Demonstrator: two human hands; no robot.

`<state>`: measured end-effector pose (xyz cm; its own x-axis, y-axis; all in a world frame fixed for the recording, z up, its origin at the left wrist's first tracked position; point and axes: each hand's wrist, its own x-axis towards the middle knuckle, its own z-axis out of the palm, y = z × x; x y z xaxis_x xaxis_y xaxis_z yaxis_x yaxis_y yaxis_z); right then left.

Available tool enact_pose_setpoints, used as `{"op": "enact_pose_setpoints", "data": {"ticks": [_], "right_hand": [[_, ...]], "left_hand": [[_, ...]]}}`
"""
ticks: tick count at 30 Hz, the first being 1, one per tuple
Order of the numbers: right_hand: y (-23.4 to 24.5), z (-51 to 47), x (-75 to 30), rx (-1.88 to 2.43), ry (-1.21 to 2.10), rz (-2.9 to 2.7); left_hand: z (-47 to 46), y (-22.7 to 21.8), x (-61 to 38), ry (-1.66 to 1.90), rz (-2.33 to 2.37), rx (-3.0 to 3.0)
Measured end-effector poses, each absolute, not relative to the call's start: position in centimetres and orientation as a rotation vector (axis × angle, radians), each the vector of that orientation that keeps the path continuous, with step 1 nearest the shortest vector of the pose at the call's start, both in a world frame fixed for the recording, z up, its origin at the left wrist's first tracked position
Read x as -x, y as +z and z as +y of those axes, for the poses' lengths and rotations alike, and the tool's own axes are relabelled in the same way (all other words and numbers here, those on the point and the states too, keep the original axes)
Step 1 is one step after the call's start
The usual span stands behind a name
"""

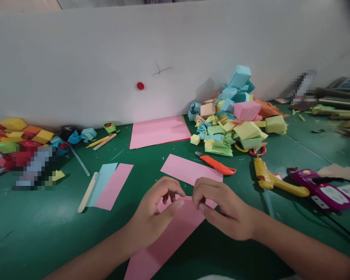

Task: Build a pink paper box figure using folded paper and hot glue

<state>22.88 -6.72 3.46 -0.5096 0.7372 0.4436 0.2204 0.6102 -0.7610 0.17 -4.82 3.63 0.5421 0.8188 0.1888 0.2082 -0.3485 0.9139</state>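
A long pink paper strip [169,241] slants across the green table in front of me, its far end between my hands. My left hand [159,214] is over its left side, the fingers curved and the thumb apart from them, with pink paper showing in the gap. At the far edge, the curled fingers and thumb of my right hand [226,208] pinch the same strip; the exact grip is partly hidden. Just beyond lies another pink paper piece [182,167], with an orange utility knife [217,164] across its right end.
A yellow glue gun [266,177] and a purple power strip [323,190] with cables lie right. Folded paper boxes [246,111] are heaped behind, more [14,136] at far left. Pink sheets [160,132] lie by the white wall. A wooden stick [88,192] lies left beside blue and pink strips [115,186].
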Motion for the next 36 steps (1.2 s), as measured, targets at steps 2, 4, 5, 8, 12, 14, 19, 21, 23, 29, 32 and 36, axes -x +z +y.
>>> {"op": "enact_pose_setpoints", "data": {"ticks": [2,4,5,8,12,14,19,21,23,29,32,36], "right_hand": [[3.5,-6.7,-22.9,0.731,0.798,-2.055],[3.3,-6.7,-22.8,0.736,0.748,-2.054],[3.2,-6.8,-22.7,0.747,0.731,-2.044],[2.9,-7.0,-22.2,0.800,0.749,-1.987],[2.7,-7.4,-21.3,0.884,0.741,-1.947],[2.7,-7.6,-21.0,0.906,0.698,-1.964],[2.7,-7.7,-20.6,0.929,0.629,-2.009],[2.6,-7.6,-20.6,0.935,0.626,-2.020],[2.6,-7.5,-20.6,0.944,0.621,-2.027],[2.8,-7.4,-20.9,0.905,0.598,-2.040],[2.9,-7.5,-21.0,0.879,0.646,-2.037],[2.9,-7.5,-21.0,0.881,0.665,-2.033]], "left_hand": [[-4.9,3.6,-0.1,0.811,0.827,-1.838],[-4.9,3.6,-0.1,0.802,0.813,-1.845],[-4.9,3.6,-0.1,0.803,0.810,-1.853],[-5.0,3.6,-0.4,0.813,0.818,-1.885],[-5.4,3.4,-0.7,0.790,0.904,-1.902],[-5.6,3.3,-0.9,0.783,0.930,-1.906],[-5.7,3.1,-1.2,0.797,0.911,-1.925],[-5.6,3.1,-1.2,0.794,0.914,-1.927],[-5.6,3.2,-1.3,0.789,0.912,-1.919],[-5.7,3.2,-1.2,0.767,0.892,-1.880],[-5.7,3.4,-1.2,0.755,0.883,-1.877],[-5.7,3.5,-1.3,0.748,0.885,-1.872]]}}
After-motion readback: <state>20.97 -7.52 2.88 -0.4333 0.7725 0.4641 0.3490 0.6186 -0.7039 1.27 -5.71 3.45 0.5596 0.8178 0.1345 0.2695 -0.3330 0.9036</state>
